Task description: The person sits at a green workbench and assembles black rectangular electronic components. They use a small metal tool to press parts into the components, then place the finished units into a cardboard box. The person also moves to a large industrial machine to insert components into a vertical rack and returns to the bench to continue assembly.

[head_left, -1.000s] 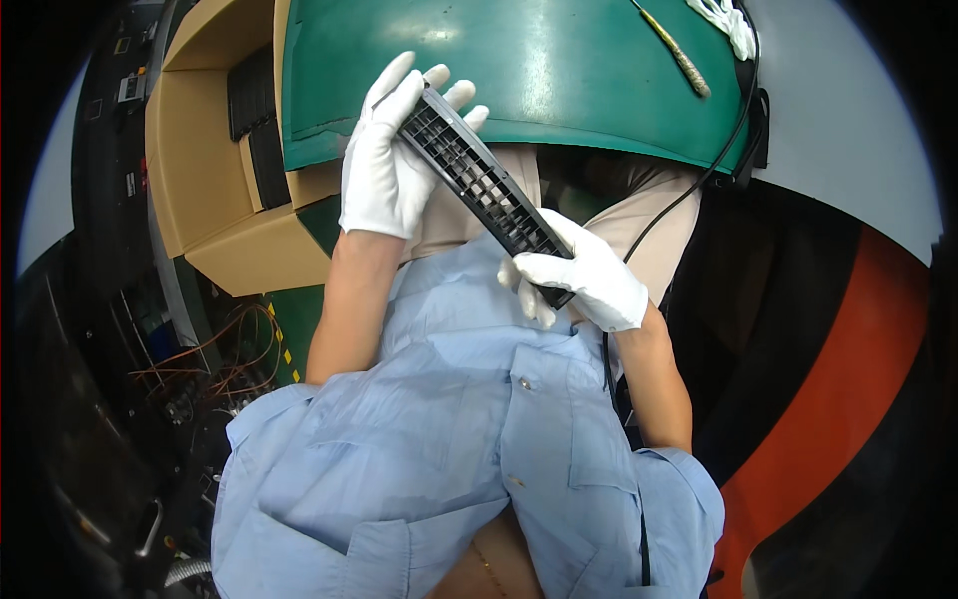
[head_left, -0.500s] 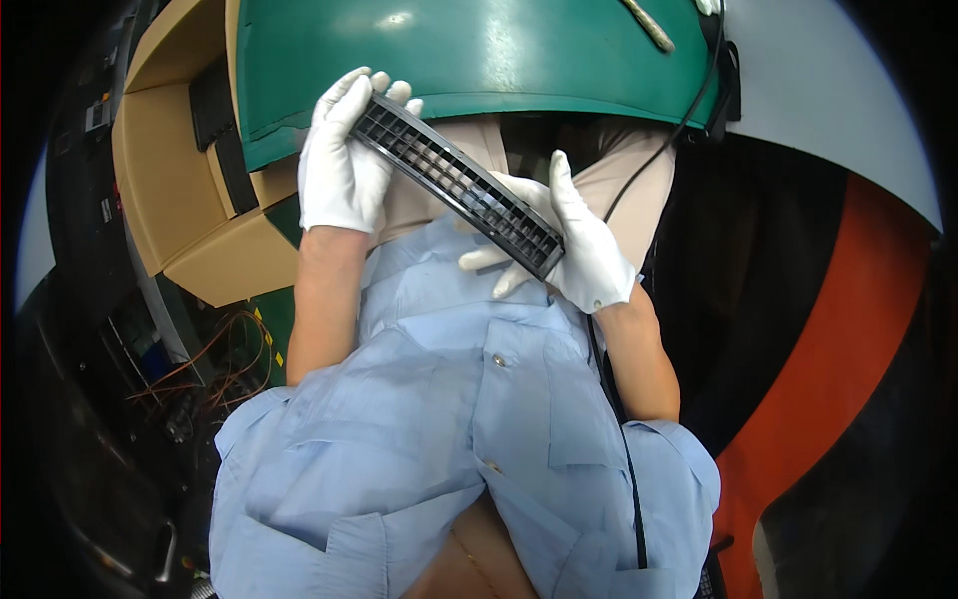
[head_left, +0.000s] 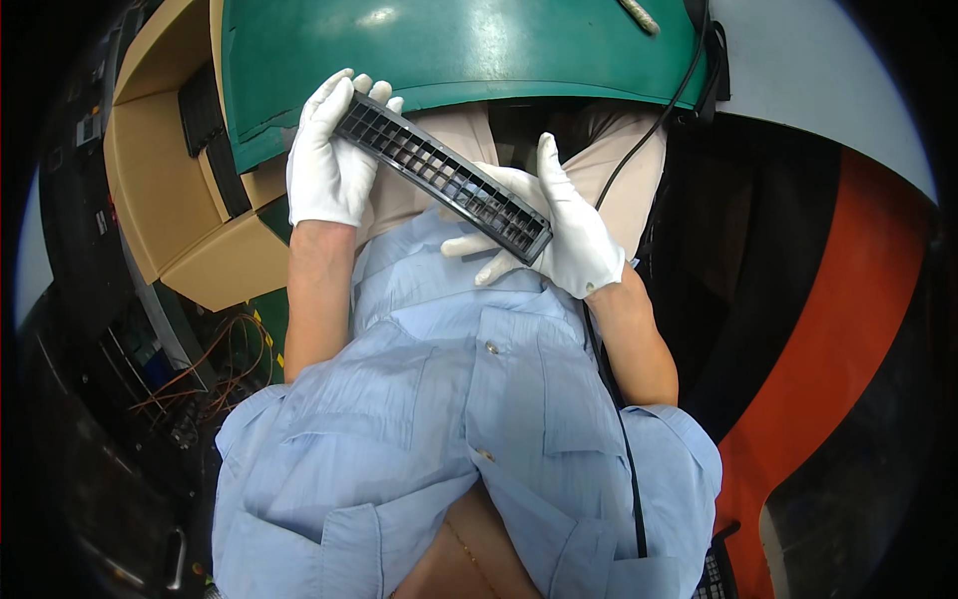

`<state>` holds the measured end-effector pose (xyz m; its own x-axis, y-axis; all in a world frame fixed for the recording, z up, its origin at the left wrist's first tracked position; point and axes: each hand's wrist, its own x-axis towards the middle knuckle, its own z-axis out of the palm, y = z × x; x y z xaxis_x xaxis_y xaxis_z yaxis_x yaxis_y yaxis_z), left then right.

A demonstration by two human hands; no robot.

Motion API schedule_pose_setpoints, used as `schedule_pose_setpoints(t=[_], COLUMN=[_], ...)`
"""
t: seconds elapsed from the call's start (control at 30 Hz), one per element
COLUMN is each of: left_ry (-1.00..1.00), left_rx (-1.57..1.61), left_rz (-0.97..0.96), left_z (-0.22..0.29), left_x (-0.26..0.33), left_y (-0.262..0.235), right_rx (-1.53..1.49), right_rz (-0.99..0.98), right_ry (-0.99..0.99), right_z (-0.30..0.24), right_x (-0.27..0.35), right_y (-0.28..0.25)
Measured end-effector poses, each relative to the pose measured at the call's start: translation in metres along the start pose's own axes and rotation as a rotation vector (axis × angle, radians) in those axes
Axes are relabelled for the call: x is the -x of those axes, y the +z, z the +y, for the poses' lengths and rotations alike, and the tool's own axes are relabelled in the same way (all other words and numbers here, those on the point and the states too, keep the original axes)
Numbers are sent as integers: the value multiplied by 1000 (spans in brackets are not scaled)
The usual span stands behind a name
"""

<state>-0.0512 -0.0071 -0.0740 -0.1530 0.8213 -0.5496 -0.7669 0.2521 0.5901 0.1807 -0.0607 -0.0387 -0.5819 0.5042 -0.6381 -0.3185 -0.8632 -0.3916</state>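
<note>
The green table (head_left: 449, 50) curves just above the hands, its rim touching or nearly touching the left hand's (head_left: 324, 165) fingertips; an open cardboard box (head_left: 160, 190) crowds the left side, while dark floor opens to the right. The black slatted vent grille (head_left: 444, 180) is held over the lap, its long axis running from upper left down to lower right. It is a narrow bar of small rectangular slots. Both white-gloved hands grip its ends, the right hand (head_left: 564, 230) cradling underneath with fingers spread.
</note>
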Motion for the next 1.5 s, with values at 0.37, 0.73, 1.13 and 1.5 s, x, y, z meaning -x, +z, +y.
schedule_pose_setpoints(t=[0.37, 0.73, 1.13, 1.5], left_ry=[24, 41, 36, 78], left_rx=[58, 171, 264, 254], left_rz=[-87, -223, -250, -236], left_z=[2, 6, 13, 19], left_x=[1, 7, 11, 21], left_y=[1, 2, 8, 12], right_rx=[50, 378, 914, 1152], right_rz=[-28, 63, 283, 289], right_ry=[-32, 6, -248, -378], right_z=[1, -10, 4, 4], right_x=[1, 16, 23, 31], right_y=[3, 25, 36, 51])
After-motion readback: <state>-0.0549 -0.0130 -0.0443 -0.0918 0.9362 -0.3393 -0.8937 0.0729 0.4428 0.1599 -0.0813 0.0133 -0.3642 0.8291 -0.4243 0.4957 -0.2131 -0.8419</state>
